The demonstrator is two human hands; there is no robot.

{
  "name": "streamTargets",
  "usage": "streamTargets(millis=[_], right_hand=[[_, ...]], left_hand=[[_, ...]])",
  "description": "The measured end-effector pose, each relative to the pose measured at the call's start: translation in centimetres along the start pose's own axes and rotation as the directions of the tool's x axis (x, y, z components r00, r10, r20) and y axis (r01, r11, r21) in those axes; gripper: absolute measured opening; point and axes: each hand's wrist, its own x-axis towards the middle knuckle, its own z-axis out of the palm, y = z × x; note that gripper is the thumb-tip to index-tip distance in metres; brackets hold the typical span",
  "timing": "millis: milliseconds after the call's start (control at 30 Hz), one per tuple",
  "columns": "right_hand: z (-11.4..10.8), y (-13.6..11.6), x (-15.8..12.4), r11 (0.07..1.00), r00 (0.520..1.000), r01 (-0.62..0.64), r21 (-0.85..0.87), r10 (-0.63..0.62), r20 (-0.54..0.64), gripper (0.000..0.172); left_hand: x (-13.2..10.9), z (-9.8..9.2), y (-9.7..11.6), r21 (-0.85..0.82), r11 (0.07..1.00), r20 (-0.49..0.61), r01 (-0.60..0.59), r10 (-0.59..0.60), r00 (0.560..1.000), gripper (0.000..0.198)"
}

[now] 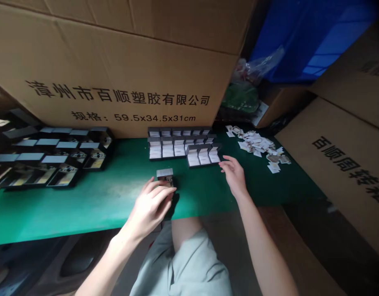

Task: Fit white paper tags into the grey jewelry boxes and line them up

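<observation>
My left hand (pixel 154 201) is curled over a small dark open box (pixel 165 173) near the table's front edge, its fingers wrapped about the box's near side. To the right, my right hand (pixel 234 174) hovers beside the front row of open boxes with white inserts (pixel 203 158); thumb and forefinger are nearly together, and anything between them is too small to make out. Behind that row stand more such boxes (pixel 166 151) in lines. Small white pieces (pixel 257 144) lie in a loose heap at the right, beyond my right hand.
Rows of larger open dark boxes (pixel 64 174) stand on the green table (pixel 115 205) at the left. A big cardboard carton (pixel 124 74) walls the back, and another carton (pixel 346 164) leans in at the right. A blue bin (pixel 300 45) and plastic bags (pixel 241 96) sit behind.
</observation>
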Motion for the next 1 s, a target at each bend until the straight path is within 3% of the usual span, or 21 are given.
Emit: streamTargets(millis=[100, 200, 300, 367, 533, 600, 833, 1000], right_hand=[[-1.3, 1.1, 1.0, 0.995, 0.999, 0.029, -0.096, -0.032, -0.029, 0.045], [-2.8, 2.1, 2.8, 0.967, 0.993, 0.044, -0.251, -0.071, -0.098, 0.038], [-3.8, 2.5, 5.2, 0.899, 0.985, 0.061, -0.433, -0.125, -0.120, 0.034], [-3.9, 2.6, 6.8, 0.840, 0.982, 0.071, -0.539, -0.154, -0.111, 0.034], [-2.4, 2.5, 9.8, 0.702, 0.979, 0.038, -0.711, -0.168, -0.114, 0.038], [-2.0, 2.5, 10.5, 0.661, 0.977, 0.015, -0.750, -0.168, -0.129, 0.040], [-1.7, 2.8, 11.0, 0.616, 0.963, -0.032, -0.787, -0.191, -0.189, 0.041], [-2.1, 2.5, 10.6, 0.663, 0.944, 0.086, -0.743, -0.292, -0.151, 0.041]], left_hand=[[-0.3, -0.7, 0.4, 0.006, 0.992, -0.168, 0.124, -0.121, 0.978, 0.005], [-0.4, -0.9, 0.4, -0.087, 0.910, -0.268, 0.406, -0.414, 0.870, 0.012], [-0.2, -0.8, -0.1, -0.249, 0.721, -0.172, 0.647, -0.690, 0.703, 0.027], [-0.1, -0.6, -0.5, -0.306, 0.639, -0.083, 0.706, -0.757, 0.648, 0.041], [0.0, -0.3, -0.8, -0.231, 0.695, 0.012, 0.680, -0.697, 0.717, 0.068], [0.2, -0.3, -0.6, -0.184, 0.698, 0.040, 0.692, -0.698, 0.715, 0.073], [0.7, -0.4, -0.4, -0.107, 0.696, 0.069, 0.710, -0.707, 0.704, 0.060], [0.7, -0.5, -0.3, -0.096, 0.713, 0.032, 0.695, -0.695, 0.718, 0.051]])
